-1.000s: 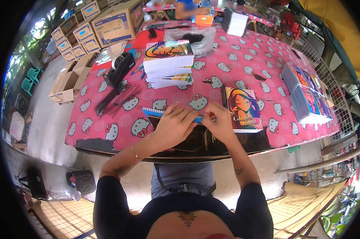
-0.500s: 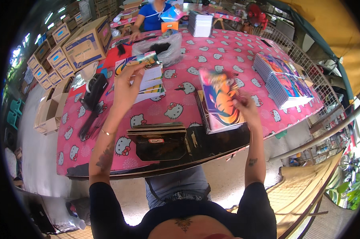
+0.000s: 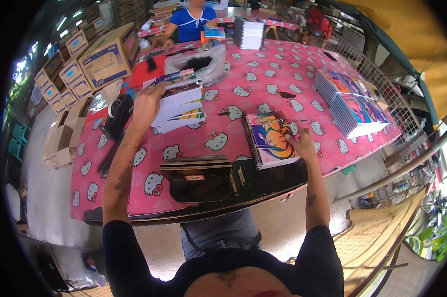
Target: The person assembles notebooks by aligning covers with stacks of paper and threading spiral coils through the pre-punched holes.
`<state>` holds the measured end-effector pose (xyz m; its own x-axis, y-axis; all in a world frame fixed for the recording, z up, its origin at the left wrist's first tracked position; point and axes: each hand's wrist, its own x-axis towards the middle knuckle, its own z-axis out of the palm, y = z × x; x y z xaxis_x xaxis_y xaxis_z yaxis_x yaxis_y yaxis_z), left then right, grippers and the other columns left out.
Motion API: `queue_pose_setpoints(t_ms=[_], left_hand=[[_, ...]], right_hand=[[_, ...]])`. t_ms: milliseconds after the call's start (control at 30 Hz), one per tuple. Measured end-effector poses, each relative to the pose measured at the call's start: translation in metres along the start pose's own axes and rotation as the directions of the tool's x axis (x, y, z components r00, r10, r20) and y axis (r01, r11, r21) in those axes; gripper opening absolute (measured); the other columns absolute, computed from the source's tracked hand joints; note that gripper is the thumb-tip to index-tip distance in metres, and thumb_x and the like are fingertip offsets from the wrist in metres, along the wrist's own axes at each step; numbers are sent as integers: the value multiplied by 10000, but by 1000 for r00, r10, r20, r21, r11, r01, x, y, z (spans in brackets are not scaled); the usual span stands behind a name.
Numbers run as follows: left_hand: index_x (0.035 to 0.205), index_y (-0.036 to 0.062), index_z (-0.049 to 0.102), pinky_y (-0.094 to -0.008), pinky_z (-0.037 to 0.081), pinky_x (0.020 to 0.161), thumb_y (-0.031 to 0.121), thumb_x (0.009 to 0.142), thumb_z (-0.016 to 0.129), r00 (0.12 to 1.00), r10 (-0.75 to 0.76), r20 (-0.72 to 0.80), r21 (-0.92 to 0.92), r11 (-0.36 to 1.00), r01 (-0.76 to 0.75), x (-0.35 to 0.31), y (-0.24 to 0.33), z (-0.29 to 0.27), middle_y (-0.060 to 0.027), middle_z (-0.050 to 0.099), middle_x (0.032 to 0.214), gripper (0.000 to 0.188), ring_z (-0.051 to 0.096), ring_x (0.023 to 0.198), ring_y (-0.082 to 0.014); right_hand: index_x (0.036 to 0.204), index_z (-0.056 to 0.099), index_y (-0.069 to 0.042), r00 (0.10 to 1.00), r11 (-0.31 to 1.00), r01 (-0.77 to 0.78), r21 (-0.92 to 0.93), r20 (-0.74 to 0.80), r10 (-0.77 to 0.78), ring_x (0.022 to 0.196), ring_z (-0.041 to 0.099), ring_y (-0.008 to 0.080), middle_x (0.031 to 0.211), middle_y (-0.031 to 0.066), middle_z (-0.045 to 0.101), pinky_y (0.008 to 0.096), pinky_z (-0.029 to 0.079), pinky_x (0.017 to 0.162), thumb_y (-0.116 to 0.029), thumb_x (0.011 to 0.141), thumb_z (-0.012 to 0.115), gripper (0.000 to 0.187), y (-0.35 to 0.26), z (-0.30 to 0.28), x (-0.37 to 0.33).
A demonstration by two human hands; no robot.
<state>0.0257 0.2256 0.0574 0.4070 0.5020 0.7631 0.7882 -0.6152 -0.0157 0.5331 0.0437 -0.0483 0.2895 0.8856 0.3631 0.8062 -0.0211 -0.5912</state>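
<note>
Head view: your left hand covers the left end of the stack of notebooks on the pink counter, so part of the uppermost cover is hidden. Its fingers are bent close together at that cover; I cannot tell whether they pinch it or only rest on it. Your right hand is at the right edge of the spiral notebook, thumb over the cover and forefinger standing apart from it. Those fingers are partly open with no firm hold to be seen, and the ones behind are hard to make out.

The spiral notebook lies flat on the near part of the counter, to the right of the black stand. Its long axis runs away from you, the far end leaning a little left, and its coil runs down the left side. The stack's page edges face you, unevenly fanned.

Your left forearm passes close in front of the black tape dispenser and partly covers a dark, bristly thing, too unclear to name. The black mass inside the clear plastic bag is also unclear. Across the counter, the co-worker is cut off by the upper edge
</note>
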Motion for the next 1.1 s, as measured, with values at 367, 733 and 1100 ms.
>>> queue_pose_setpoints(t_ms=[367,733,1100], left_hand=[[1099,52,666,-396,380,791,45,887,637,980,186,67,-365,919,-149,6,164,-118,-81,620,906,214,600,858,-267],[1160,65,674,-394,409,937,83,890,658,967,136,217,-109,987,-115,-58,154,-123,-83,671,1077,271,628,1006,-274],[1465,-69,441,-405,326,1160,294,1093,413,726,-630,275,-729,356,585,-184,145,-50,-228,486,1498,520,430,1417,-298]], right_hand=[[1287,599,11,959,486,44,873,99,-264,1044,637,104,1147,53,709,275,495,928,-39,943,716,367,-179,50,-82],[1311,608,-11,960,566,3,825,156,-234,1043,637,130,1133,92,709,292,492,923,-119,920,753,430,-194,94,-102],[1327,560,1,974,619,30,784,117,-196,1144,583,196,1198,126,622,327,447,998,-246,912,767,526,-176,111,-107]])
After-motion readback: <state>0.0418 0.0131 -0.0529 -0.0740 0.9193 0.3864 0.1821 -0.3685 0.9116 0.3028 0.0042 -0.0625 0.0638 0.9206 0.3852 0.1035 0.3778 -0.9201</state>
